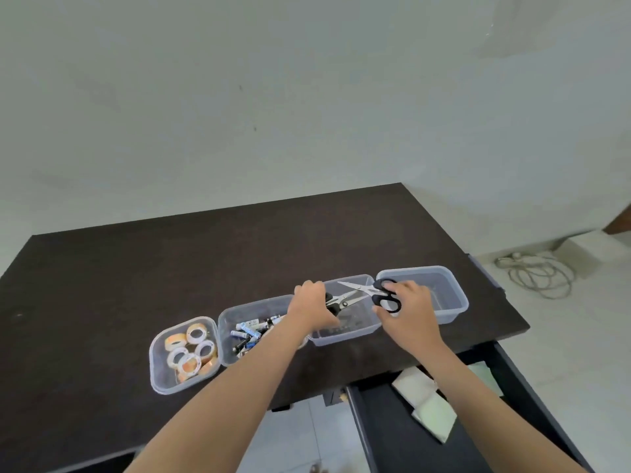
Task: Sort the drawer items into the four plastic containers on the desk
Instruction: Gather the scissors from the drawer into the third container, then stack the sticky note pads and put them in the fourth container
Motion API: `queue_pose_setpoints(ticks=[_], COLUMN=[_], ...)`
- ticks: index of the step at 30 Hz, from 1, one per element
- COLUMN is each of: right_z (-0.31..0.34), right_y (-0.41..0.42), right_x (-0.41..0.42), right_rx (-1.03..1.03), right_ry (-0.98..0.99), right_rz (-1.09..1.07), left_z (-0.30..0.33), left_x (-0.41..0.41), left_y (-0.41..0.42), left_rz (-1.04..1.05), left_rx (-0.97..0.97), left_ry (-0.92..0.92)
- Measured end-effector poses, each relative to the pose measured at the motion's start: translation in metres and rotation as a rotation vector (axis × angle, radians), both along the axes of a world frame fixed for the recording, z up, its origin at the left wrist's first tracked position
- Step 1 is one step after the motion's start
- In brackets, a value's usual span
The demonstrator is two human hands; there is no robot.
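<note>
Four clear plastic containers stand in a row on the dark desk (170, 268). The leftmost container (155, 370) holds several tape rolls (193, 349). The second container (227, 322) holds several batteries (249, 331). My left hand (309, 302) grips a pair of black-handled scissors (343, 300) above the third container (345, 337). My right hand (406, 302) grips a second pair of black-handled scissors (367, 290) at the left rim of the rightmost container (454, 298), blades pointing left. The two blades cross over the third container.
An open dark drawer (386, 435) sits below the desk's front right edge, with white paper items (423, 401) inside. A coiled cable (539, 274) lies on the pale floor to the right. A plain wall stands behind the desk.
</note>
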State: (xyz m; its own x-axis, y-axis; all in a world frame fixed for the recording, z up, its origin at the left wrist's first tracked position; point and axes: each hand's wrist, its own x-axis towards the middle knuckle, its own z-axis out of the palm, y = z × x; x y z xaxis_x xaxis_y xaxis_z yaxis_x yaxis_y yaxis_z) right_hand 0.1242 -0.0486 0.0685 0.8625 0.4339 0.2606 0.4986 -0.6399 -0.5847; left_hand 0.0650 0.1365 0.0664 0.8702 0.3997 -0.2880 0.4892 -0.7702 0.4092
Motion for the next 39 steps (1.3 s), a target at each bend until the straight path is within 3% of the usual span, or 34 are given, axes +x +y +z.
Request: queue_pose_setpoints(ticks=[5, 11, 16, 20, 27, 31, 39], right_z=[-0.008, -0.015, -0.027, -0.031, -0.032, -0.047, -0.099], right_y=[0.016, 0.038, 0.055, 0.049, -0.013, -0.065, -0.154], right_x=[0.018, 0.021, 0.018, 0.014, -0.021, -0.050, -0.084], right_rx=[-0.071, -0.226, -0.352, -0.324, -0.106, -0.104, -0.398], right_ry=[0.047, 0.135, 0.210, 0.188, 0.075, 0.085, 0.329], right_rz=[-0.006, 0.112, 0.195, 0.208, 0.250, 0.232, 0.226], left_z=[-0.016, -0.025, -0.031, -0.028, -0.023, -0.033, -0.084], left_x=[0.012, -0.013, -0.025, -0.027, -0.062, -0.090, -0.124], left_y=[0.006, 0.011, 0.016, 0.009, -0.045, -0.098, -0.183], left_rz=[-0.046, -0.056, -0.075, -0.061, 0.011, 0.010, -0.063], left_rx=[-0.063, 0.029, 0.061, 0.050, -0.022, -0.142, -0.264], left_ry=[-0.005, -0.150, -0.006, -0.021, -0.261, -0.379, -0.209])
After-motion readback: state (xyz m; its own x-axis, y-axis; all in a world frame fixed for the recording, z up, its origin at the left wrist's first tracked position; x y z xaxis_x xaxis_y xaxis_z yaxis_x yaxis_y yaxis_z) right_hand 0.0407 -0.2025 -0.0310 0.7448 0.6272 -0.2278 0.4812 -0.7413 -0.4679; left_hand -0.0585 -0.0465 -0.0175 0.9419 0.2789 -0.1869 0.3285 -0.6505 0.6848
